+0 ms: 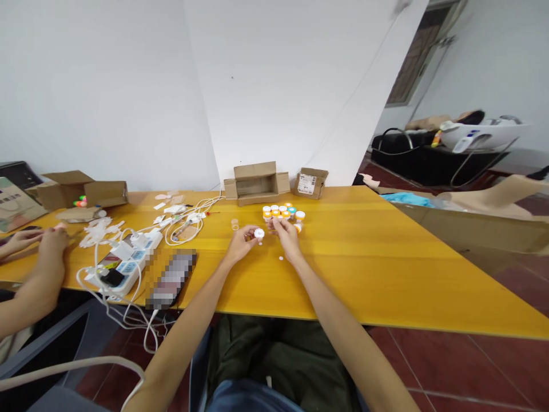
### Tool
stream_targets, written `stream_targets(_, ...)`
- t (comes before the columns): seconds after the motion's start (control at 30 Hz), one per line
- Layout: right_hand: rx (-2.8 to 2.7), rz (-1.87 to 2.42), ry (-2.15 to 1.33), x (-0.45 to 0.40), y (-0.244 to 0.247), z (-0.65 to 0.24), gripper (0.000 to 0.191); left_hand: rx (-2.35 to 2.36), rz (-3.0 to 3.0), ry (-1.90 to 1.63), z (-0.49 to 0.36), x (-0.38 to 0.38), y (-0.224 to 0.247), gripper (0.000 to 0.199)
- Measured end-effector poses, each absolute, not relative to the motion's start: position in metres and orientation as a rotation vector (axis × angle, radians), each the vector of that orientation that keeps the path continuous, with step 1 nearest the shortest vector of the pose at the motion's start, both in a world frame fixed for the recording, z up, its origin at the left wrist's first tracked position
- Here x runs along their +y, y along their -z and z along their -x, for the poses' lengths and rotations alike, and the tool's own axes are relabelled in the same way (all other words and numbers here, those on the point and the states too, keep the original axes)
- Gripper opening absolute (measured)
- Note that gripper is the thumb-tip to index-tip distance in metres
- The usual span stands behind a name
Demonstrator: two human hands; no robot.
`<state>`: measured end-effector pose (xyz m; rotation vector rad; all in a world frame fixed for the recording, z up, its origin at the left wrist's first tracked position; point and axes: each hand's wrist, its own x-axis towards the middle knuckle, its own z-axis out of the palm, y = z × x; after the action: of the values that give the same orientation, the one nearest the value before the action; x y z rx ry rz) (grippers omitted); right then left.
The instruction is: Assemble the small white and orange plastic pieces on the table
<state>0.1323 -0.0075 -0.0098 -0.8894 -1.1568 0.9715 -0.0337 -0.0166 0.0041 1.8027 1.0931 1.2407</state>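
Note:
My left hand pinches a small round white cap by its edge, a little above the table. Close beside it, my right hand is closed with thumb and fingertips together; whatever is between them is too small to make out. Just beyond my right hand stands a cluster of several small jars with white tops and orange bands, one of them with a teal band. A small white disc lies on the table below my hands. Left of my left hand stands a small clear container.
Two open cardboard boxes, a wide one and a smaller one, stand against the wall. On the left are a phone, a power strip with tangled white cables, plastic scraps and another person's hands.

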Motion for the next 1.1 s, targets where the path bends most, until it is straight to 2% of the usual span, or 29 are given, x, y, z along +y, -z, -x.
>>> stream_targets(0.23,-1.493,1.024,-1.002,-0.014,0.012,-0.140,0.022,1.100,-1.850,-1.179,0.033,-0.018,-0.003,0.024)
stream_targets(0.4,-1.479,0.980,-1.072,-0.017,0.009,-0.138,0.022,1.045,-1.884,-1.211,0.033,-0.018,-0.002,0.021)
stream_targets(0.6,-1.411,0.986,-1.155,-0.018,0.010,-0.136,0.022,1.060,-1.883,-1.088,0.031,-0.021,-0.004,0.021)
stream_targets(0.9,-1.412,1.029,-1.187,-0.017,0.010,-0.138,0.011,1.164,-2.054,-1.179,0.033,-0.026,-0.009,0.018)
stream_targets(1.1,-1.499,1.091,-1.165,-0.017,0.010,-0.139,0.010,1.210,-2.087,-1.122,0.033,-0.027,-0.012,0.026)
